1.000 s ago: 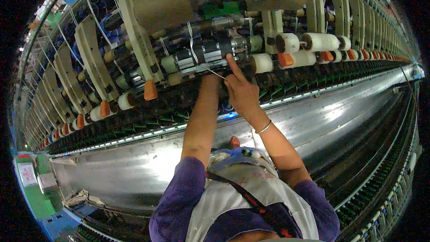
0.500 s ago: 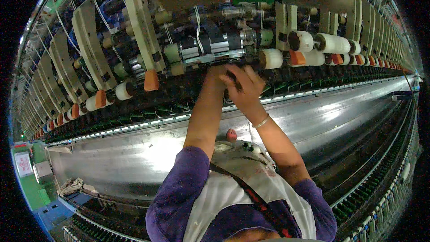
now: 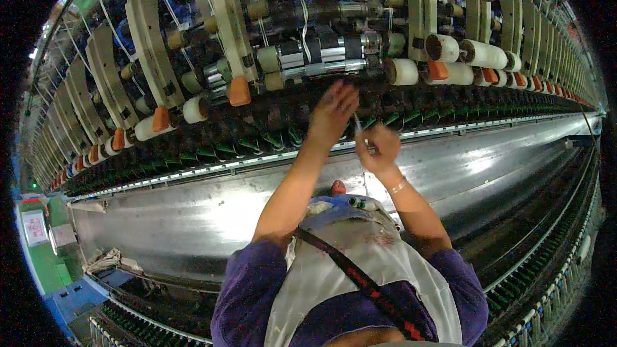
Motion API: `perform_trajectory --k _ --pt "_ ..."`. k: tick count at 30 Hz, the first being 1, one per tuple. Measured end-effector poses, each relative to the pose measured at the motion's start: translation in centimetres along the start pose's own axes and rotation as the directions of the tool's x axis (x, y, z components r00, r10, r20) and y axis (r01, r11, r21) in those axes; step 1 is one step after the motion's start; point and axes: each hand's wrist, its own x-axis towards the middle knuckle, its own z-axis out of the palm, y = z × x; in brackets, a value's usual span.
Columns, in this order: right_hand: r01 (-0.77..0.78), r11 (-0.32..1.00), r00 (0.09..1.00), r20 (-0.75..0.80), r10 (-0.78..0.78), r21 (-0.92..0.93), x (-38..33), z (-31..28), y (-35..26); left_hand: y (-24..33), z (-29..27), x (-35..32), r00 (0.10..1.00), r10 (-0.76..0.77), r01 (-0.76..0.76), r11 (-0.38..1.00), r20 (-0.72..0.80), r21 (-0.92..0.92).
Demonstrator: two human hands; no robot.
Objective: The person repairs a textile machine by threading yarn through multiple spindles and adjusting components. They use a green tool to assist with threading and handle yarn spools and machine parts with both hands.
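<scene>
The blurred left hand (image 3: 333, 114), its grip impossible to tell, is just below a shiny silver-and-black metal roller (image 3: 332, 55); the right hand (image 3: 382, 148) has curled fingers beside a thin pale strip (image 3: 358, 126), its hold unclear; red marks on the creased white cloth apron (image 3: 350, 254) are unreadable

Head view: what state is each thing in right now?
Left hand: below the silver roller, fingers blurred, grip unclear
Right hand: fingers curled, blurred, grip unclear
Silver roller: exposed
White cord: hanging across the silver roller
White apron: worn
Black-and-red strap: slung diagonally over the white apron
Bracelet: worn
</scene>
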Motion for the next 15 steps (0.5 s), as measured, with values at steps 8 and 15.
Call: perform_trajectory --k 8,15 --pt "-0.720 0.664 0.551 0.415 0.724 -0.202 -14.4 -3.3 1.5 5.7 5.3 -8.4 0.925 0.331 -0.291 0.299 0.187 0.909" --pt "-0.704 0.703 0.652 0.482 0.585 0.100 -12.2 -2.2 0.9 10.2 16.2 -7.1 0.545 0.605 -0.725 -0.008 0.580 0.689"
